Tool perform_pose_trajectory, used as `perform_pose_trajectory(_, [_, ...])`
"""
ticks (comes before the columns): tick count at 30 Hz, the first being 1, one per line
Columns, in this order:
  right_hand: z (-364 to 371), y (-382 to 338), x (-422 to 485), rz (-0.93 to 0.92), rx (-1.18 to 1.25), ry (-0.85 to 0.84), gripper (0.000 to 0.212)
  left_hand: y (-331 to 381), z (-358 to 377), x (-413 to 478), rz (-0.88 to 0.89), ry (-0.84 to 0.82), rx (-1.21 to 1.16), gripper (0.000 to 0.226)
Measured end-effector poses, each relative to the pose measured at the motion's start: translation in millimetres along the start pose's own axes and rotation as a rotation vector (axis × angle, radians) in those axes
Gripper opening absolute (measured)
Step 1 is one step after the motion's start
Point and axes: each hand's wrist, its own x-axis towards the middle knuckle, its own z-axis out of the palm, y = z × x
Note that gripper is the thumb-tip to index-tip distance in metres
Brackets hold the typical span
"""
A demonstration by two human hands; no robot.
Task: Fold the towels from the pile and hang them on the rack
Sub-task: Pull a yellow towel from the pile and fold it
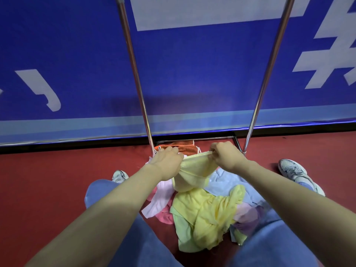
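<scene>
A pale yellow towel [194, 170] hangs stretched between my two hands above the pile. My left hand [167, 160] grips its left end and my right hand [225, 155] pinches its top edge at the right. Below lies the pile of towels [204, 214] on the red floor between my legs: yellow, light green, white, pink, light blue and lilac ones. The metal rack rises in front with its left pole [134, 74] and right pole [269, 64]; its top bar is out of view. An orange towel [179, 146] lies at the rack's base behind my hands.
A blue banner wall [192, 64] with white characters stands right behind the rack. My shoes sit on the red floor, one at the left [119, 176] and one at the right [296, 174]. My blue-jeaned knees [146, 237] flank the pile.
</scene>
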Motion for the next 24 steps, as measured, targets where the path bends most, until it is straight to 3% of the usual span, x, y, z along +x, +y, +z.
perform_pose_trajectory(5, [-64.2,-19.7,29.1,-0.043,-0.061,0.102,0.017,-29.6,-72.4,15.3,-0.080,0.077,0.038,0.025])
perform_pose_trajectory(11, [-180.3,-41.9,57.1,-0.018,0.216,0.629,0.023,-75.8,-211.1,21.4,-0.300,0.552,-0.038,0.012])
perform_pose_trajectory(15, [-198.7,-49.6,51.7,0.005,0.058,0.519,0.026,-78.1,-230.1,10.0,-0.210,0.358,0.028,0.007])
perform_pose_trajectory(21, [-203.3,-52.5,44.8,0.019,0.091,0.615,0.025,-82.2,-225.0,4.5,-0.156,0.487,-0.145,0.006])
perform_pose_trajectory(24, [-195.4,-48.6,43.1,0.038,0.102,0.608,0.024,-78.7,-212.6,-3.6,-0.102,0.512,-0.166,0.033])
